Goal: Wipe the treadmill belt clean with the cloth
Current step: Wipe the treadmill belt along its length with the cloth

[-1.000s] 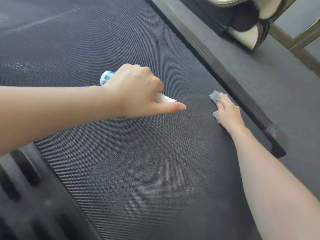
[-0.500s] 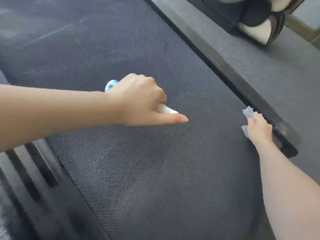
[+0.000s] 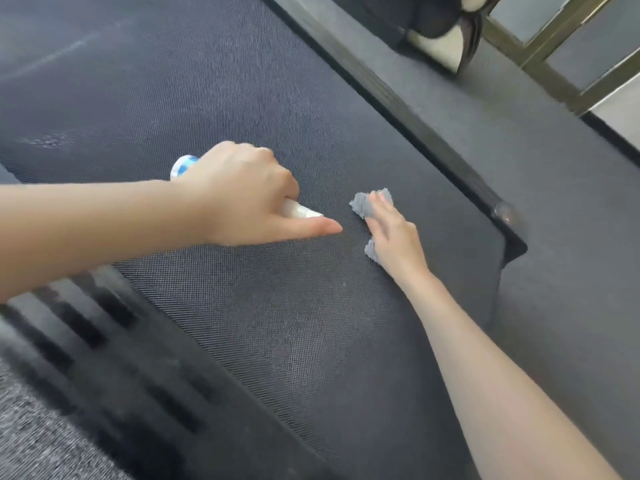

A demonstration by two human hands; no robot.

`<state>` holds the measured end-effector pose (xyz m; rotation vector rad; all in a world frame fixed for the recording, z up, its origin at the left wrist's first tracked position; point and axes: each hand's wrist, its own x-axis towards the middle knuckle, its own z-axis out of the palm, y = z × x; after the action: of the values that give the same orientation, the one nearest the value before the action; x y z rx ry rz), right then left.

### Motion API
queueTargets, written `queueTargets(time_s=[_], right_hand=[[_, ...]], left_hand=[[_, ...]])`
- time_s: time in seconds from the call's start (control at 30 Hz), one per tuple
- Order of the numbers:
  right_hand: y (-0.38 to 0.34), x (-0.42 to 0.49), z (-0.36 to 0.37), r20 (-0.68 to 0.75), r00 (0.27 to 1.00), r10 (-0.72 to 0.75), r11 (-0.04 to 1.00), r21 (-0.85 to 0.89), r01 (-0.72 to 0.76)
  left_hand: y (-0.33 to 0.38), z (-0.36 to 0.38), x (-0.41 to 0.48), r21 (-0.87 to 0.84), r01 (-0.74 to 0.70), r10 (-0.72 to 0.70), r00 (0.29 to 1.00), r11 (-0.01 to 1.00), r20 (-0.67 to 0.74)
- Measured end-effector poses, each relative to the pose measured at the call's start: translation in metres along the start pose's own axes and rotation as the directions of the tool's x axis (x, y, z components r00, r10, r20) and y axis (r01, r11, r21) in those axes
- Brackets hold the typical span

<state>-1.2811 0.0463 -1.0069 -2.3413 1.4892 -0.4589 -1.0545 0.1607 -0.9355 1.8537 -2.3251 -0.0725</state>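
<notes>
The dark textured treadmill belt (image 3: 214, 98) fills most of the view, with a paler dusty patch near its middle. My right hand (image 3: 393, 239) lies flat on a small grey cloth (image 3: 362, 204) and presses it onto the belt; cloth shows past the fingertips and under the palm edge. My left hand (image 3: 242, 192) is closed around a white spray bottle (image 3: 180, 166) with a blue patterned end, its white nozzle sticking out above my extended thumb, just left of the cloth.
A black side rail (image 3: 415, 123) runs along the belt's right edge and ends at a corner cap (image 3: 505, 213). Grey floor lies beyond it, with a dark and cream object (image 3: 440, 39) and a metal frame (image 3: 554, 64) at the top right. A ribbed left rail (image 3: 86, 323) borders the belt.
My right hand slid the cloth from the belt's right edge by the rail back left toward the middle, close to my left hand. The left hand kept its grip on the bottle.
</notes>
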Motion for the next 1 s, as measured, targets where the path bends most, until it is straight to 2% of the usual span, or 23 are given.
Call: queueTargets(time_s=[0.23, 0.43, 0.53, 0.63, 0.83, 1.0], right_hand=[[-0.040, -0.075, 0.022, 0.077, 0.973, -0.217, 0.974, 0.077, 0.211], [-0.072, -0.134, 0.029, 0.191, 0.913, -0.361, 0.933, 0.084, 0.351], [-0.076, -0.153, 0.028, 0.229, 0.862, -0.453, 0.891, 0.105, 0.441], [-0.071, -0.164, 0.026, 0.265, 0.779, -0.568, 0.819, 0.095, 0.565], [-0.052, -0.168, 0.022, 0.297, 0.667, -0.683, 0.710, 0.055, 0.702], [-0.042, -0.160, 0.029, 0.248, 0.636, -0.731, 0.647, -0.047, 0.761]], left_hand=[[-0.011, -0.015, -0.023, -0.028, -0.064, 0.062, 0.996, 0.998, -0.058], [0.005, -0.025, -0.023, -0.151, -0.077, 0.065, 0.994, 0.986, -0.087], [0.005, -0.021, -0.024, -0.117, -0.090, 0.076, 0.990, 0.989, -0.120], [0.008, -0.016, -0.022, -0.112, -0.070, 0.054, 0.988, 0.991, -0.146], [0.029, -0.009, -0.017, -0.109, -0.004, -0.016, 0.984, 0.994, -0.176], [0.050, -0.002, -0.017, -0.099, 0.070, -0.086, 0.982, 0.993, -0.168]])
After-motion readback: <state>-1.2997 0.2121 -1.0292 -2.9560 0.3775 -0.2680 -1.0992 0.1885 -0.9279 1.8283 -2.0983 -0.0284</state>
